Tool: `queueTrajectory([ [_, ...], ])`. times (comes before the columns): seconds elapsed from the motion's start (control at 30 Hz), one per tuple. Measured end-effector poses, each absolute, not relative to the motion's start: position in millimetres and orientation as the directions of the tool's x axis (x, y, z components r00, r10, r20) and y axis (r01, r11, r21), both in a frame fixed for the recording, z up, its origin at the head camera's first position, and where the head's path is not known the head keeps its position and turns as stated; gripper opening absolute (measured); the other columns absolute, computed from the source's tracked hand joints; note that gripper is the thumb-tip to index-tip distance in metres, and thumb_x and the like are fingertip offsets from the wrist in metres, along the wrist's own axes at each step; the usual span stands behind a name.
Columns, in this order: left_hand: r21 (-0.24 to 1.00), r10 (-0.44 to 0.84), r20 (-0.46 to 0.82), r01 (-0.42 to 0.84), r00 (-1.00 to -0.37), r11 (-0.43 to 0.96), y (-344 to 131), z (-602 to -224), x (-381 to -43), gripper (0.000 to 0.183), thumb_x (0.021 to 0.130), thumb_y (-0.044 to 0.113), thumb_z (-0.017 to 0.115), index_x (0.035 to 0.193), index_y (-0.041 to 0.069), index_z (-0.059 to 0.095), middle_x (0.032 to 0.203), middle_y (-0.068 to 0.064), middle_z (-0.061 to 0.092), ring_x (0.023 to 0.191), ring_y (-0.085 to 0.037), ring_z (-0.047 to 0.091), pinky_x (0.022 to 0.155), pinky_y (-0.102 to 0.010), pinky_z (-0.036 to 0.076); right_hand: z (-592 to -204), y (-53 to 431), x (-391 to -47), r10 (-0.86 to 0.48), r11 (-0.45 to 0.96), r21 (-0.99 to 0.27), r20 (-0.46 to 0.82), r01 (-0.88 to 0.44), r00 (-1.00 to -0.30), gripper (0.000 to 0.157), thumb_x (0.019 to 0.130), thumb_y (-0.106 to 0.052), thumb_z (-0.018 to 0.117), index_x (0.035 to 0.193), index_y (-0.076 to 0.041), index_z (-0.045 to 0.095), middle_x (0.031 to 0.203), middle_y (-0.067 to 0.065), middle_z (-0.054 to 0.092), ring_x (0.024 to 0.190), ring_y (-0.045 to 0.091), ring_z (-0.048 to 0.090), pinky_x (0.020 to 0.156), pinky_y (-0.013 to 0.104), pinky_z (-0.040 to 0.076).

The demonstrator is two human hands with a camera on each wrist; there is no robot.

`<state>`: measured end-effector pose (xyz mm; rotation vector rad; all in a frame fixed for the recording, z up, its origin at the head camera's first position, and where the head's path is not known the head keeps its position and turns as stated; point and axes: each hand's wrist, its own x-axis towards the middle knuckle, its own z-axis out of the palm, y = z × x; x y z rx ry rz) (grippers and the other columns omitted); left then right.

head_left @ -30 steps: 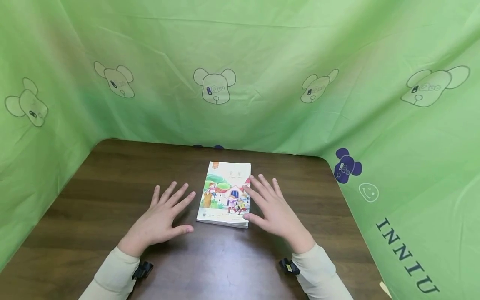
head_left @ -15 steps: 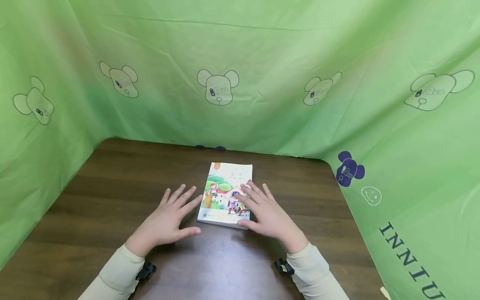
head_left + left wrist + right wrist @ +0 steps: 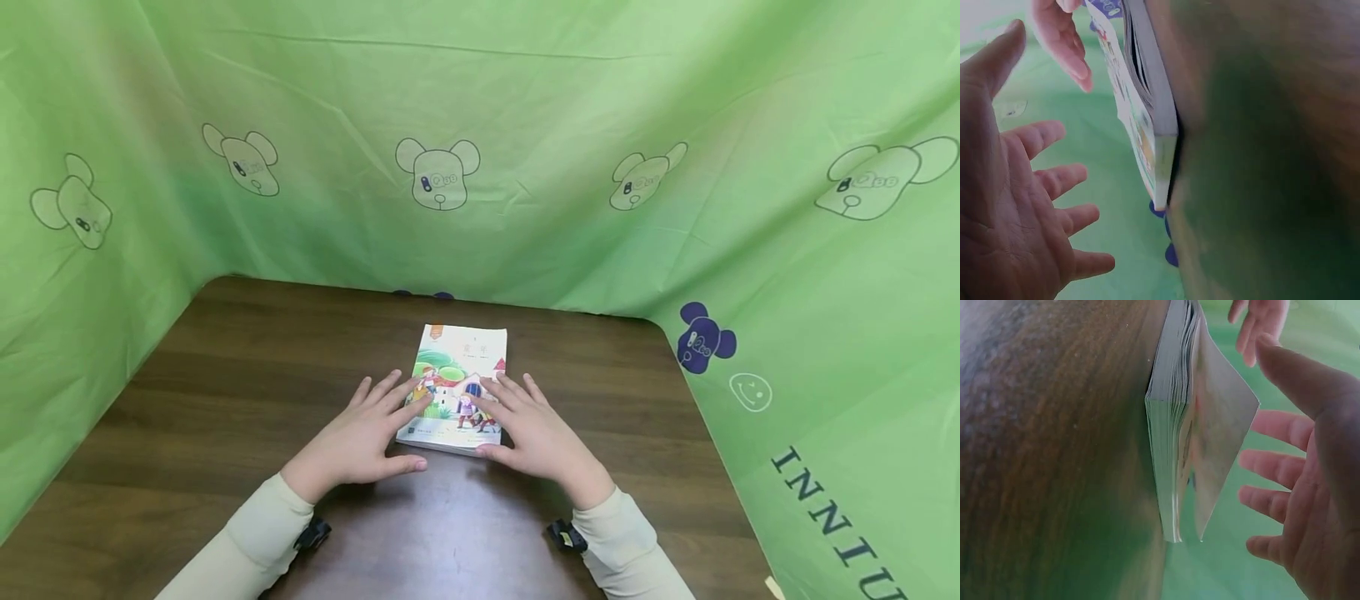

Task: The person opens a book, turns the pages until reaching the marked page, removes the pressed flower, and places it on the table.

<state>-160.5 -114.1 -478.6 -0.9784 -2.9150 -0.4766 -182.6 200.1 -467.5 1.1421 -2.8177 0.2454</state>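
A paperback book [image 3: 454, 367] with a colourful cartoon cover lies face up at the middle of the table. In the right wrist view its front cover [image 3: 1225, 412] stands slightly lifted from the pages along the right side, while the spine [image 3: 1165, 165] faces the left wrist camera. My left hand [image 3: 358, 437], fingers spread, hovers over the book's lower left side. Over the lower right part is my right hand [image 3: 543, 437], its fingers also spread and overlapping the cover picture. Both wrist views show a gap between the palms and the book, with nothing held.
The brown wooden table [image 3: 225, 392] has rounded far corners. A green cloth [image 3: 525, 83] printed with bear heads encloses its back and both sides. Small black devices [image 3: 567, 536] sit at both wrists, by pale sleeves [image 3: 622, 533].
My left hand has moved right, from beside the book to over its left part. My right hand has shifted slightly left over the cover. The book stays on the table; the view shifts a little.
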Motion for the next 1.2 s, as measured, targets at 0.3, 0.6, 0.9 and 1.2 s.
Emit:
queueTrajectory([
  [0.3,0.267,0.622,0.084,0.619,-0.779,0.739,-89,-480,-169,0.089,0.090,0.074,0.058,0.161,0.026,0.036,0.169,-0.010,0.026,0.157,-0.040,0.018,0.119,-0.071,0.014,-471,200,-183,-0.687,0.711,-0.090,0.120,-0.697,-0.717,0.072,0.092,-0.060,0.068,0.148,-0.017,0.056,0.160,0.010,0.045,0.150,0.036,0.036,0.122,0.064,0.016],
  [0.6,0.247,0.628,0.022,0.613,-0.778,0.750,-74,-490,-182,0.089,0.090,0.077,0.054,0.161,0.028,0.035,0.170,-0.006,0.026,0.158,-0.037,0.012,0.119,-0.072,0.013,-474,199,-184,-0.698,0.703,-0.079,0.119,-0.707,-0.707,0.067,0.092,-0.057,0.069,0.145,-0.018,0.059,0.158,0.010,0.048,0.148,0.037,0.040,0.121,0.066,0.018],
  [0.9,0.246,0.625,-0.050,0.597,-0.779,0.764,-67,-484,-187,0.087,0.090,0.076,0.054,0.159,0.025,0.040,0.168,-0.008,0.029,0.157,-0.040,0.017,0.119,-0.071,0.018,-474,198,-184,-0.700,0.705,-0.058,0.103,-0.707,-0.706,0.057,0.093,-0.057,0.068,0.135,-0.019,0.067,0.145,0.006,0.061,0.138,0.029,0.052,0.119,0.065,0.026],
  [1.2,0.232,0.621,-0.054,0.595,-0.782,0.769,-62,-483,-186,0.080,0.091,0.073,0.057,0.153,0.022,0.051,0.165,-0.012,0.034,0.154,-0.041,0.025,0.117,-0.068,0.026,-471,195,-181,-0.710,0.692,-0.049,0.133,-0.720,-0.692,0.034,0.095,-0.044,0.070,0.117,-0.019,0.075,0.123,0.001,0.072,0.120,0.022,0.064,0.110,0.061,0.041],
])
